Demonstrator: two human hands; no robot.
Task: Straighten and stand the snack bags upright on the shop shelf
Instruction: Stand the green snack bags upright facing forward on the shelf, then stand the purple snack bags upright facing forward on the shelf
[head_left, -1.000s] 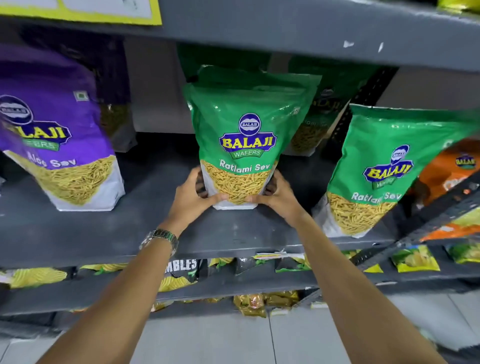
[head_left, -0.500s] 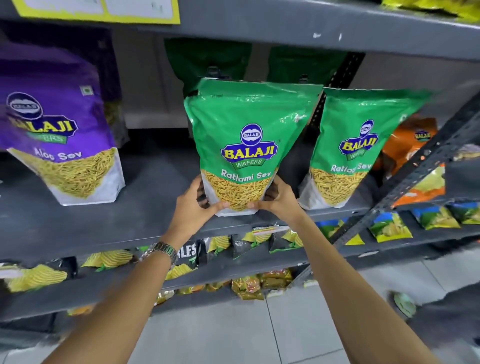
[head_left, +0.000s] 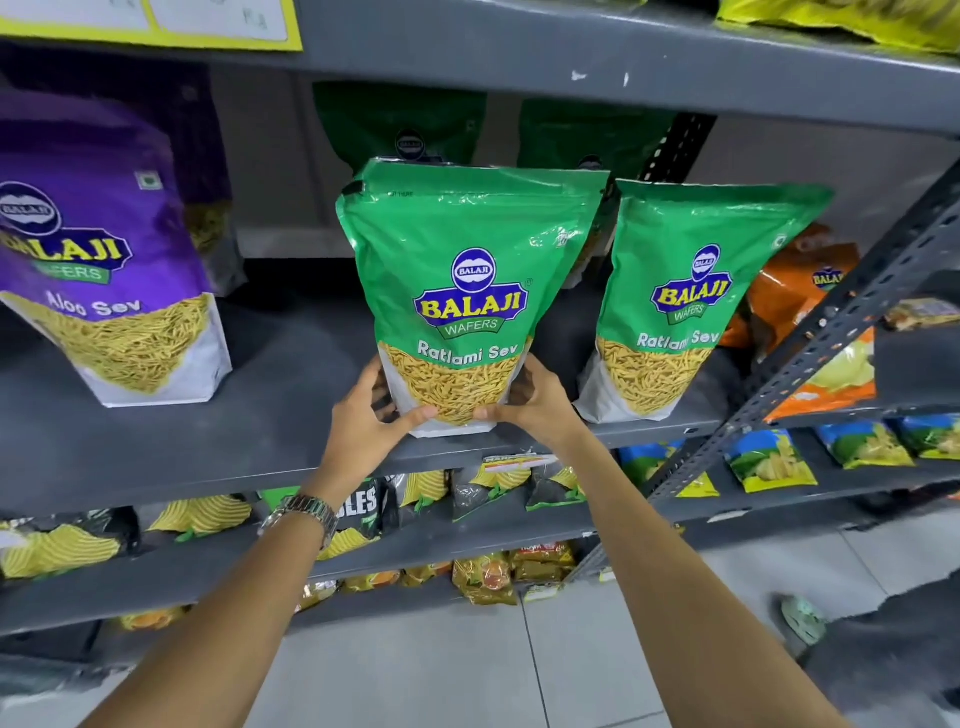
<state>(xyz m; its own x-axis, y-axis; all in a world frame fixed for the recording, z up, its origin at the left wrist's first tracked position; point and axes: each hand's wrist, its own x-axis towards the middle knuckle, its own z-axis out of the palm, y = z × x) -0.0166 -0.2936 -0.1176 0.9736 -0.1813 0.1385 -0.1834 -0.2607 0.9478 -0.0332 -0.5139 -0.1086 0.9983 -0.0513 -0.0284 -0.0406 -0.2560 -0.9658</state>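
Note:
A green Ratlami Sev bag (head_left: 467, 249) stands upright near the front edge of the grey shelf (head_left: 208, 447). My left hand (head_left: 369, 421) grips its lower left corner and my right hand (head_left: 535, 405) grips its lower right corner, thumbs on the front. A second green Ratlami Sev bag (head_left: 691, 291) stands just to its right, leaning slightly. A purple Aloo Sev bag (head_left: 98, 270) stands at the left. Two more green bags (head_left: 400, 124) stand in shadow at the back of the shelf.
Orange snack bags (head_left: 800, 291) sit on the neighbouring shelf at right behind a perforated grey upright (head_left: 841, 332). Lower shelves hold several small chip packets (head_left: 769, 460). The shelf above (head_left: 571, 52) overhangs close to the bag tops. Tiled floor lies below.
The green bag in my hands has come forward toward the shelf's front edge and stands straighter. The view has shifted so the second green bag now appears close beside it.

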